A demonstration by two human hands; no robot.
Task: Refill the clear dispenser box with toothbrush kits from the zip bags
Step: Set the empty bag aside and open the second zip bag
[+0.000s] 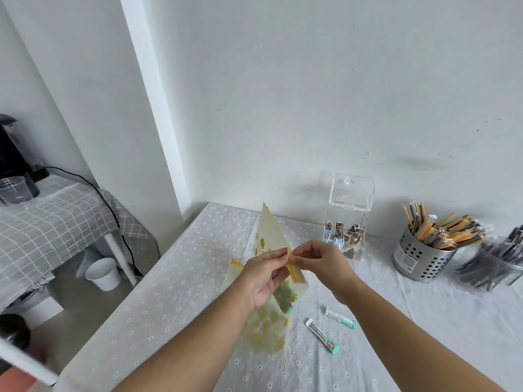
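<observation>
Fingers of left hand (264, 274) and right hand (319, 260) pinch-tight on frosted, yellow-sealed zip bag (271, 230)

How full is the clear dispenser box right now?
Mostly empty: the clear dispenser box holds a few packets low down; above them, nothing.

dispenser box (346, 210) behind zip bag (273, 236)

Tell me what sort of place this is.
Probably a guesthouse or hotel supply corner: a clear dispenser box holding small sachets, a metal holder packed with wrapped sticks, and a black appliance on the side table. The left hand and right hand pinch a zip bag.
</observation>
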